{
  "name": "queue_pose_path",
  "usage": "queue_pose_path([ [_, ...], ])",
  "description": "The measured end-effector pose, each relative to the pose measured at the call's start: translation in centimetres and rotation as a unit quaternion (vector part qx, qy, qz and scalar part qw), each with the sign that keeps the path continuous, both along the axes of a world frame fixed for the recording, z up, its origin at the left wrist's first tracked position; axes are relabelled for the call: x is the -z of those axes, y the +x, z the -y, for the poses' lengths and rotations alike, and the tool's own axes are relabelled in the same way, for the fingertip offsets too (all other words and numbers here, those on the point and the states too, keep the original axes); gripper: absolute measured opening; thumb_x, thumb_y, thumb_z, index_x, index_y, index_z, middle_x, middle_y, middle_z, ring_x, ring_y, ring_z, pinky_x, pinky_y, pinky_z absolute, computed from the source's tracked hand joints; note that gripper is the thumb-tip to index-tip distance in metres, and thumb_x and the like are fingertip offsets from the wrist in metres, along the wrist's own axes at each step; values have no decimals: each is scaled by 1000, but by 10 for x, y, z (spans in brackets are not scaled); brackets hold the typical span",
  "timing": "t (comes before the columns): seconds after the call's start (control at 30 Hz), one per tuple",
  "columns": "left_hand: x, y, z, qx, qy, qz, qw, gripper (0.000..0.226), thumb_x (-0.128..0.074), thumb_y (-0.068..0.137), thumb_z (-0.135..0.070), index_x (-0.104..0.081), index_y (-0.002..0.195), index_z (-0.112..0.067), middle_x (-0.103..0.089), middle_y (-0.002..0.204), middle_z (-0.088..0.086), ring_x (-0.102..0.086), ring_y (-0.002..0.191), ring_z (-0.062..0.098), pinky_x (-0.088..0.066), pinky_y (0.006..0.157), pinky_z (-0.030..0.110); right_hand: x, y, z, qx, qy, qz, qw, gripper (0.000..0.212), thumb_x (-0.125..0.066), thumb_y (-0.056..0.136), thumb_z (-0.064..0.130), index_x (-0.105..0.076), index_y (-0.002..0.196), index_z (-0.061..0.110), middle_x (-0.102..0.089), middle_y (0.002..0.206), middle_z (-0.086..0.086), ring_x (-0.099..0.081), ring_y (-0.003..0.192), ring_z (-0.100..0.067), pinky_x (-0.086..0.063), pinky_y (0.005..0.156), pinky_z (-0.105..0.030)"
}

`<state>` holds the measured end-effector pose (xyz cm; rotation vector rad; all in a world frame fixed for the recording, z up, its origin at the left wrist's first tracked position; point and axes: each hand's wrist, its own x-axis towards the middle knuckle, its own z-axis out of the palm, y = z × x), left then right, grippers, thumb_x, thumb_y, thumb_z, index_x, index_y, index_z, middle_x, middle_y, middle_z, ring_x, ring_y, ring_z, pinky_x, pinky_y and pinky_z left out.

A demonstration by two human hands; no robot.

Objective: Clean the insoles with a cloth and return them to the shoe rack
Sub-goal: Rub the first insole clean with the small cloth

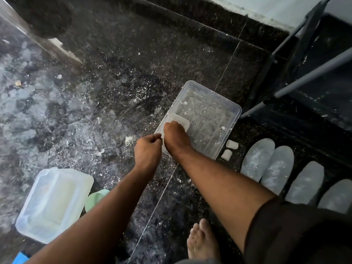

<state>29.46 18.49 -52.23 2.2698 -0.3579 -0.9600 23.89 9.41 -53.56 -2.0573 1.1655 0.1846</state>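
One head-worn wide-angle view looks steeply down from above onto the dark floor (118,88), close over both forearms, with the shoe rack (297,60) at far right.

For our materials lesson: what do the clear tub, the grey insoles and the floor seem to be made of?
Clear tub: thin plastic, probably; translucent, with moulded rounded corners.
Grey insoles: likely foam or felt; matte and flat, dusted with white powder.
Floor: polished dark stone tile, perhaps granite; speckled, with thin joint lines.

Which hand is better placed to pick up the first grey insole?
Probably the right hand: the four dusty grey insoles lie on its side. It must first release the white pad in the clear plastic tub.
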Motion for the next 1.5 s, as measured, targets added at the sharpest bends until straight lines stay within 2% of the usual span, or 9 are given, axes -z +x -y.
queue_pose_path([
  [0.13, -11, -6, 4, -19, -10, -12, 1000, 26, -59, 97, -10, -77, 115, -15, -79, 104, 1, -73, 90, 14, -62, 86, 39, -12, -15, 1, 8, -6, 23, 1000, 28, -35, 93, 9, -60, 100, -3, -58, 105, -25, -57, 96, -34, -39, 73, -33],
  [0.4, -43, -40, 28, 36, -48, -81, 995, 25, -55, 98, -2, -78, 102, -10, -78, 90, 7, -72, 78, 18, -60, 73, 32, -51, -58, 19, 137, -63, 45, 988, 17, -47, 92, 4, -60, 81, 5, -55, 80, -1, -61, 78, -23, -28, 51, -21],
  [0.63, -47, -94, 37, 94, -56, -132, 985, 22, -55, 98, 3, -75, 96, -5, -73, 80, 7, -64, 69, 17, -55, 67, 28, -71, -152, 19, 237, -41, 41, 970, 7, -68, 85, 10, -74, 85, 5, -73, 86, -13, -69, 83, -25, -55, 69, -33],
  [0.73, -44, -125, 40, 139, -48, -159, 976, 26, -52, 99, 4, -73, 89, -10, -73, 79, 9, -64, 67, 19, -54, 65, 28, -66, -205, 13, 308, -7, 80, 948, 11, -67, 84, 5, -75, 82, 11, -74, 85, -7, -70, 80, -21, -58, 73, -36],
  [0.83, -36, -149, 43, 162, -27, -209, 964, 20, -55, 100, 0, -72, 92, -6, -72, 82, 15, -65, 76, 28, -54, 65, 29, -57, -257, 9, 342, 16, 84, 936, 24, -59, 88, 0, -77, 101, 10, -75, 100, -7, -70, 90, -21, -56, 85, -33],
  [0.97, -23, -174, 48, 183, -5, -269, 945, 18, -59, 101, -6, -70, 87, -7, -63, 92, 20, -56, 85, 31, -42, 70, 35, -19, -313, 9, 392, 39, 17, 919, 13, -65, 85, 5, -77, 83, 2, -74, 87, -13, -69, 81, -26, -58, 78, -42],
  [1.23, 7, -212, 68, 175, 46, -251, 951, 27, -56, 96, 1, -61, 73, -13, -59, 73, 3, -53, 69, 17, -44, 68, 31, 28, -337, 10, 514, 134, -1, 847, 24, -82, 64, 23, -75, 79, 6, -73, 73, -9, -72, 67, -25, -61, 65, -36],
  [1.37, 18, -221, 72, 169, 64, -224, 958, 28, -62, 95, -7, -54, 70, -14, -53, 67, 3, -45, 59, 14, -36, 53, 26, 43, -333, 12, 516, 128, 8, 847, 17, -79, 66, 12, -76, 82, 7, -74, 80, -11, -73, 74, -28, -62, 65, -41],
  [1.5, 21, -226, 77, 142, 44, -226, 963, 21, -63, 89, -6, -59, 69, -13, -52, 64, 5, -42, 56, 16, -32, 54, 27, 55, -326, 15, 509, 123, -13, 852, 15, -74, 72, 12, -76, 86, 8, -74, 85, -9, -72, 74, -26, -62, 66, -39],
])
